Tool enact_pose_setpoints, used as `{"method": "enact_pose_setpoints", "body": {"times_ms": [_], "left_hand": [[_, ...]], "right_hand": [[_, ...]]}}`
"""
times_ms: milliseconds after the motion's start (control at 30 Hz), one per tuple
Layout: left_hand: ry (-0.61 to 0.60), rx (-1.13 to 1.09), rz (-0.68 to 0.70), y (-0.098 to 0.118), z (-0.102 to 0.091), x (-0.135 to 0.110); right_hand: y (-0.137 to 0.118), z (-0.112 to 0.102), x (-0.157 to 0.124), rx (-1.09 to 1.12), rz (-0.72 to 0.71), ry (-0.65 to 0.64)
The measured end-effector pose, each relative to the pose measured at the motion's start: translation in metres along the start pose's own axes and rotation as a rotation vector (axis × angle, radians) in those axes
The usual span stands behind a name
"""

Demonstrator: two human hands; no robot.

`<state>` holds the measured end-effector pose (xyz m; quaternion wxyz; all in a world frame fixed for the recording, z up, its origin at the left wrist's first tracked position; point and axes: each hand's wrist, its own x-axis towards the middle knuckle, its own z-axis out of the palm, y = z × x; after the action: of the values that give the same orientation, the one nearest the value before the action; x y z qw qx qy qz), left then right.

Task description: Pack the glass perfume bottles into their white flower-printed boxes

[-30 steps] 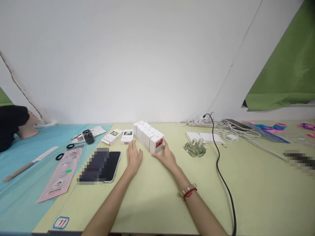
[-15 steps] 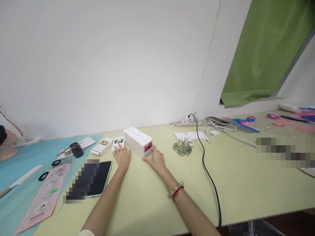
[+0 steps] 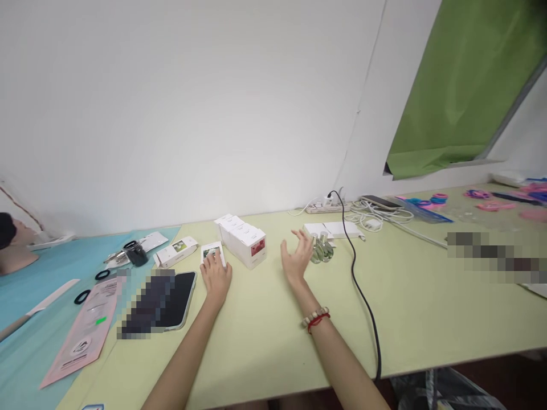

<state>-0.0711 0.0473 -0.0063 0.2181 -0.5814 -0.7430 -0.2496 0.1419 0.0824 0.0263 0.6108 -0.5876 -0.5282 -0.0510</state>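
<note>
Right hand [image 3: 296, 263] withdrawn from boxes [image 3: 243, 240], fingers apart, left hand [image 3: 217, 279] atop carton [image 3: 212, 247], grip unclear

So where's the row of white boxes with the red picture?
In the head view, the row of boxes stands slightly left of centre on the yellow-green tabletop, between the small box under the left hand and the open right hand.

I'm touching a white picture box [image 3: 210, 246] lying flat; a row of taller boxes [image 3: 241, 239] is standing beside it.
</note>
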Motion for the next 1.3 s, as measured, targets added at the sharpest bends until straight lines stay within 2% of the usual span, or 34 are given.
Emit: {"method": "enact_pose_setpoints", "body": {"times_ms": [133, 267, 333, 367, 400, 467, 500, 567, 600, 667, 700, 733, 767, 833, 900, 1133, 1300], "left_hand": [[-0.007, -0.128, -0.234, -0.003, 0.003, 0.003], [-0.066, -0.231, -0.317, -0.006, -0.004, 0.009], [-0.007, -0.273, -0.353, -0.007, -0.017, 0.011], [0.083, -0.328, -0.366, -0.006, -0.025, 0.012], [0.199, -0.383, -0.341, -0.005, -0.033, 0.012], [0.382, -0.494, -0.179, -0.001, -0.047, 0.008], [0.448, -0.546, -0.060, 0.003, -0.052, 0.004], [0.505, -0.660, 0.216, 0.014, -0.058, -0.008], [0.491, -0.710, 0.395, 0.021, -0.060, -0.014], [0.356, -0.743, 0.769, 0.035, -0.062, -0.028], [0.232, -0.714, 0.931, 0.042, -0.064, -0.033], [0.088, -0.678, 1.021, 0.049, -0.065, -0.038], [-0.066, -0.654, 1.043, 0.054, -0.067, -0.043], [-0.317, -0.666, 0.992, 0.060, -0.070, -0.048], [-0.445, -0.714, 0.928, 0.063, -0.071, -0.051], [-0.499, -0.771, 0.896, 0.065, -0.064, -0.056], [-0.494, -0.783, 0.909, 0.067, -0.063, -0.058]], "right_hand": [[0.008, -0.008, 0.007, -0.152, 0.141, 0.004], [0.012, -0.008, 0.012, -0.216, 0.143, 0.036], [0.014, -0.010, 0.016, -0.234, 0.115, 0.114], [0.016, -0.012, 0.019, -0.232, 0.105, 0.162], [0.020, -0.015, 0.022, -0.224, 0.106, 0.213], [0.034, -0.020, 0.030, -0.184, 0.181, 0.316], [0.044, -0.023, 0.033, -0.151, 0.258, 0.353], [0.069, -0.028, 0.040, -0.067, 0.440, 0.380], [0.082, -0.030, 0.043, -0.036, 0.501, 0.364], [0.108, -0.031, 0.049, 0.011, 0.553, 0.292], [0.120, -0.031, 0.051, 0.028, 0.560, 0.245], [0.131, -0.031, 0.053, 0.043, 0.559, 0.195], [0.140, -0.032, 0.056, 0.053, 0.553, 0.147], [0.154, -0.035, 0.060, 0.047, 0.526, 0.063], [0.163, -0.040, 0.065, 0.010, 0.482, -0.005], [0.175, -0.050, 0.080, -0.216, 0.248, -0.190], [0.179, -0.040, 0.090, -0.330, 0.185, -0.192]]}}
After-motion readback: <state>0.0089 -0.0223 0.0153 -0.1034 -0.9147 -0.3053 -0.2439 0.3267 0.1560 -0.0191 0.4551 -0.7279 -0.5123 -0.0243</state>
